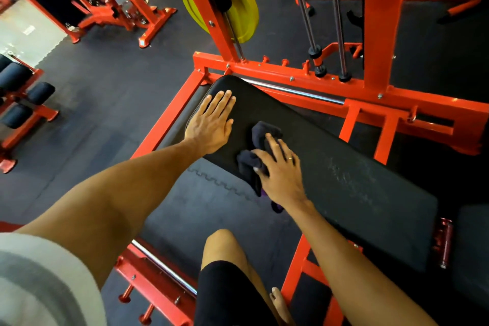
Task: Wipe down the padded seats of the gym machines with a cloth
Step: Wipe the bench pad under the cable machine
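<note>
A long black padded bench (330, 167) lies across the middle of the view, inside an orange steel machine frame (291, 71). My left hand (211, 124) rests flat on the bench's far left end, fingers straight and together. A dark crumpled cloth (258, 148) sits on the pad just right of that hand, partly hanging over the near edge. My right hand (280, 169) presses down on the cloth, fingers spread over it and slightly bent. Pale smears show on the pad to the right of the cloth.
A yellow weight plate (238, 10) hangs on the frame behind the bench, beside chrome guide rods (304, 16). More orange machines (119, 8) and black roller pads (23, 92) stand to the left. Black rubber floor tiles lie all around. My bare knee (225, 246) is below the bench.
</note>
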Tool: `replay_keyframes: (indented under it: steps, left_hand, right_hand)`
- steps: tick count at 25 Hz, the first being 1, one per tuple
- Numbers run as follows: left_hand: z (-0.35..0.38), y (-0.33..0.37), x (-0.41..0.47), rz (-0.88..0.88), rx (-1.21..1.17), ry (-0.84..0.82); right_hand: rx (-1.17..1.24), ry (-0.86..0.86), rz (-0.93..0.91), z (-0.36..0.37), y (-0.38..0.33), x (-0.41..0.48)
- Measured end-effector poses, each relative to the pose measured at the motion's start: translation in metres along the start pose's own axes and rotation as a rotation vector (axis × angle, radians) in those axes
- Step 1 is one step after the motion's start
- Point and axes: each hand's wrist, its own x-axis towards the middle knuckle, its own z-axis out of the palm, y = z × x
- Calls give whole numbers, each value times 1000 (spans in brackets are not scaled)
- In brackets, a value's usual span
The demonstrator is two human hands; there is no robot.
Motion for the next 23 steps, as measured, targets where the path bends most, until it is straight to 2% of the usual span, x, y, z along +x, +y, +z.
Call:
replay_keyframes:
  steps: [3, 5, 7, 9, 12, 13, 15, 18, 20, 23]
  left_hand:
    - [3, -2, 1, -8, 14, -15]
    - [3, -1, 1, -11, 13, -30]
    - [4, -1, 0, -13, 24, -22]
    - [2, 0, 0, -18, 22, -42]
    - [1, 1, 1, -24, 17, -48]
    - [1, 1, 1, -23, 19, -42]
    - [1, -1, 0, -21, 29, -29]
    - [3, 0, 0, -21, 20, -24]
    - [3, 1, 0, -28, 13, -34]
    - [0, -1, 3, -35, 21, -73]
  right_hand:
    - [96, -21, 363, -14, 18, 16]
    - [159, 2, 493, -16, -8, 30]
    - [180, 20, 395, -10, -49, 32]
    - [158, 5, 183, 0, -75, 19]
    - [90, -25, -7, -4, -46, 3]
    - [76, -23, 13, -6, -28, 0]
    - [107, 2, 186, -12, 2, -4]
    - [193, 67, 451, -9, -10, 6]
    - [181, 68, 390, -2, -51, 10]
    - [107, 19, 120, 12, -94, 6]
